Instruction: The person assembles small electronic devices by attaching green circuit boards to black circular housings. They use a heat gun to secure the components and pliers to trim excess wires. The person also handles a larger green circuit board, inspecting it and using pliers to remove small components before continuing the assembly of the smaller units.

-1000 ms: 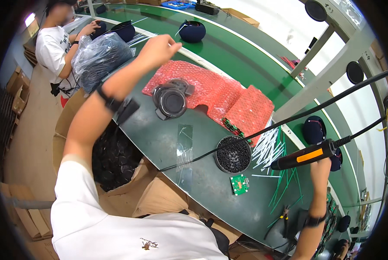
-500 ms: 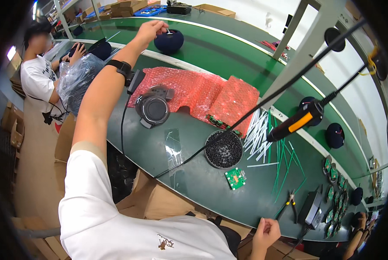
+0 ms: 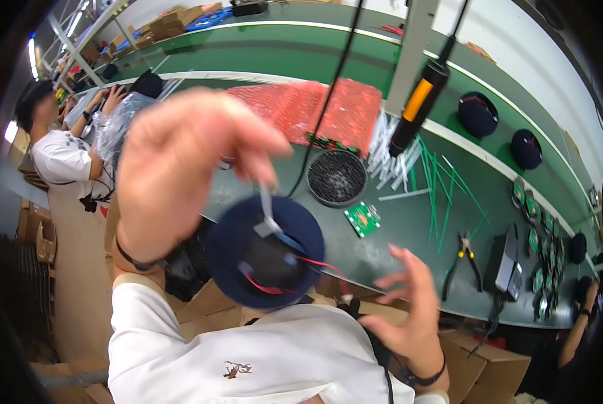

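A round dark navy shell [image 3: 224, 259] hangs in front of my chest, its open side showing a black inside with red wires [image 3: 268, 289]. A thin pale grey strip [image 3: 268, 205] runs up from its middle. My left hand [image 3: 187, 158], blurred, pinches the upper end of that strip between thumb and fingers. To the right of the shell, my right hand [image 3: 409, 313] is held up with fingers apart and nothing in it. On the bench beyond it lie a green circuit board [image 3: 363, 219] and a round black tub [image 3: 337, 178] of small black pieces.
Red bubble wrap [image 3: 352, 114], white and green strips [image 3: 443, 195], pliers [image 3: 463, 262] and a black box-shaped device [image 3: 505, 262] lie on the bench. A black-and-orange tool [image 3: 419, 104] hangs by its cord. More navy shells [image 3: 478, 116] rest on the green belt. Co-workers sit left and right.
My left hand has brought the navy shell from the far belt to my chest by its strip. My right hand has risen and opened. The view has shifted.
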The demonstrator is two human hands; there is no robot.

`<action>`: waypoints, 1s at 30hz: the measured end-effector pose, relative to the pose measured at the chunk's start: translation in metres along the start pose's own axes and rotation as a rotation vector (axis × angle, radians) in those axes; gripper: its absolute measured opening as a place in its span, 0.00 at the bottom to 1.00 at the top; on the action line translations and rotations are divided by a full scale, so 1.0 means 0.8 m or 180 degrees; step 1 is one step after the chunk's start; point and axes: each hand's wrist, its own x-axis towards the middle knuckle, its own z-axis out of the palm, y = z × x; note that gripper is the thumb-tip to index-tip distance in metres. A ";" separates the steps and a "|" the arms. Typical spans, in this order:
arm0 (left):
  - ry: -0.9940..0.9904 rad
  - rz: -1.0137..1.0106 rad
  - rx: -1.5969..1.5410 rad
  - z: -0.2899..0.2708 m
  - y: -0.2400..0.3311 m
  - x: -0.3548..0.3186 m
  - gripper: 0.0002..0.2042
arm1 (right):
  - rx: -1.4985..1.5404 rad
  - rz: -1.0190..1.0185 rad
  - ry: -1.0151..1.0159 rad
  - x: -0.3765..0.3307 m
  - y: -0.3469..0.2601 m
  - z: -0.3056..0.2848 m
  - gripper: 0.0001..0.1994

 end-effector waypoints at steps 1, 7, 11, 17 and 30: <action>-0.0178 -0.0041 -0.0133 0.033 0.004 -0.009 0.21 | 0.0072 -0.0285 -0.0331 0.007 -0.007 0.005 0.48; -0.1296 0.0633 -0.0096 0.159 -0.028 0.012 0.11 | -0.0399 -0.0248 -0.0631 -0.002 0.001 0.000 0.53; -0.1678 -0.0731 -0.0724 0.208 -0.047 0.034 0.14 | -0.0060 0.0543 0.0239 -0.044 0.023 -0.018 0.47; -0.2100 -0.0545 -0.0659 0.245 -0.088 0.054 0.15 | -0.2711 0.0662 0.1686 -0.057 0.069 -0.101 0.19; -0.2373 0.0616 0.2059 0.249 -0.146 0.022 0.27 | -0.0049 0.0843 0.2599 -0.074 0.113 -0.124 0.14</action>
